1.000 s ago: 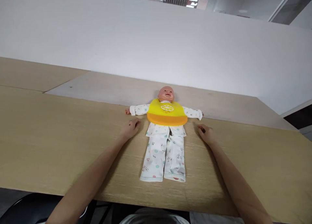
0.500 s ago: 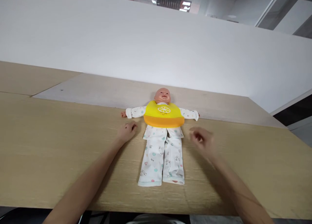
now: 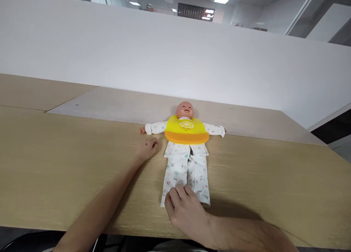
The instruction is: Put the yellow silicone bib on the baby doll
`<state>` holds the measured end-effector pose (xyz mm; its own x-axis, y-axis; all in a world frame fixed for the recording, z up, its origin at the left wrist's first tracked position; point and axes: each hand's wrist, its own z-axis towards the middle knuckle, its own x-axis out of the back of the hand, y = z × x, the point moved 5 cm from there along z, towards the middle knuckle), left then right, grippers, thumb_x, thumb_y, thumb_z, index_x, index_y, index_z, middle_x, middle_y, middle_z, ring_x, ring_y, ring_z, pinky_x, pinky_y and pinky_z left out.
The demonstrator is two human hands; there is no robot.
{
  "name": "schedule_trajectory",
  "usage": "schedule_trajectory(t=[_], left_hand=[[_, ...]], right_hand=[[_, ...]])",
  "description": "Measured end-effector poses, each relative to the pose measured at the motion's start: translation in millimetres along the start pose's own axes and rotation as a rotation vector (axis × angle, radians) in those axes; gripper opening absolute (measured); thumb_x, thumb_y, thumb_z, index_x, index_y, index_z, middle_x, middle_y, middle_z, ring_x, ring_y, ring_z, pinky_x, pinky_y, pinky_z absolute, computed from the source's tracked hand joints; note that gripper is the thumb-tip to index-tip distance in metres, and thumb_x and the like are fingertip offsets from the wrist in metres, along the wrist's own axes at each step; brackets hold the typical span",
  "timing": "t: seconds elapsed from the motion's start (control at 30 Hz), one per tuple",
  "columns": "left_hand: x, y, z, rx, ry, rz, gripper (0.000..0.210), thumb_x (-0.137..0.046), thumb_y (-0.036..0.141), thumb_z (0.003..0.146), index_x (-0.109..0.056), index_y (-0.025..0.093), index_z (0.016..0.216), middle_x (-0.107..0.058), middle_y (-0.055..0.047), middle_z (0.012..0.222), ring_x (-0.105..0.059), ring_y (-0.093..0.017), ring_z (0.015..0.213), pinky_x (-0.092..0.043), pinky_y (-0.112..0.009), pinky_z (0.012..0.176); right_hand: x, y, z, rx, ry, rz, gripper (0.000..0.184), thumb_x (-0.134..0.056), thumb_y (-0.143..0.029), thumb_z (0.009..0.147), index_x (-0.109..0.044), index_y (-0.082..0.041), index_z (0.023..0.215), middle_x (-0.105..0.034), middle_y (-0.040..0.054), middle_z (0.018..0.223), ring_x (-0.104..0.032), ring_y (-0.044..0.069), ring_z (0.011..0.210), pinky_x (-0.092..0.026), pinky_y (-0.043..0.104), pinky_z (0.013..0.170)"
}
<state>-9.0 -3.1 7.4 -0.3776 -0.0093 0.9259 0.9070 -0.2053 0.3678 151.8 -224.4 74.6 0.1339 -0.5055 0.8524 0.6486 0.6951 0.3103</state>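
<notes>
A baby doll [image 3: 185, 109] lies on its back on the wooden table [image 3: 55, 164], arms spread. It wears a yellow and orange bib [image 3: 187, 130] and white patterned pyjamas [image 3: 186, 164]. My left hand [image 3: 147, 148] rests flat on the table just left of the doll's waist, below its sleeve, holding nothing. My right hand [image 3: 185, 210] lies over the bottom of the pyjama legs, fingers on the cuffs, which it partly hides. Whether it grips the cloth cannot be seen.
A white partition wall [image 3: 164, 54] stands behind the table. A paler board [image 3: 115, 105] lies under the doll's head and arms. The table's near edge runs along the bottom of the view, with a dark chair part [image 3: 22, 241] below it.
My right hand has drawn back from beside the doll's left sleeve and come down onto the pyjama leg ends. My left hand has stayed in place.
</notes>
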Motion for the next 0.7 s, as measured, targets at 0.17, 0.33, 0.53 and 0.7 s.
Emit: schedule_trajectory(t=[0.17,0.33,0.53,0.7], left_hand=[[2.0,1.6,-1.9,0.010,0.017,0.021,0.028,-0.037,0.031,0.088,-0.063,0.021,0.092,-0.071,-0.005,0.091,-0.064,-0.023,0.084,-0.040,-0.030,0.067],[1.8,2.0,-2.6,-0.028,0.038,-0.007,0.030,-0.036,0.031,0.089,-0.064,0.021,0.096,-0.071,-0.005,0.095,-0.064,-0.022,0.087,-0.043,-0.030,0.071],[1.4,0.4,-2.1,-0.014,0.026,-0.004,0.031,-0.037,0.032,0.089,-0.064,0.021,0.098,-0.071,-0.006,0.097,-0.064,-0.023,0.089,-0.043,-0.030,0.070],[1.5,0.6,-1.6,-0.025,0.037,0.003,0.030,-0.038,0.031,0.088,-0.064,0.021,0.097,-0.071,-0.006,0.091,-0.064,-0.022,0.084,-0.041,-0.030,0.068]], right_hand=[[-3.0,-2.5,-1.5,0.002,0.026,-0.009,0.013,-0.065,-0.030,0.075,-0.064,-0.018,0.078,-0.061,0.0047,0.077,-0.052,0.019,0.068,-0.040,0.036,0.066],[-5.3,-3.2,-2.5,0.016,-0.023,-0.013,0.021,-0.061,-0.034,0.076,-0.069,-0.019,0.088,-0.063,0.0047,0.078,-0.051,0.021,0.072,-0.038,0.035,0.066],[-6.9,-3.7,-1.1,-0.005,0.014,-0.037,0.019,-0.058,-0.029,0.077,-0.068,-0.018,0.087,-0.061,0.0040,0.073,-0.052,0.020,0.069,-0.037,0.035,0.065],[-22.2,-2.1,3.3,-0.050,0.092,-0.011,0.013,-0.057,-0.025,0.076,-0.065,-0.018,0.084,-0.057,0.0005,0.064,-0.049,0.017,0.060,-0.038,0.033,0.064]])
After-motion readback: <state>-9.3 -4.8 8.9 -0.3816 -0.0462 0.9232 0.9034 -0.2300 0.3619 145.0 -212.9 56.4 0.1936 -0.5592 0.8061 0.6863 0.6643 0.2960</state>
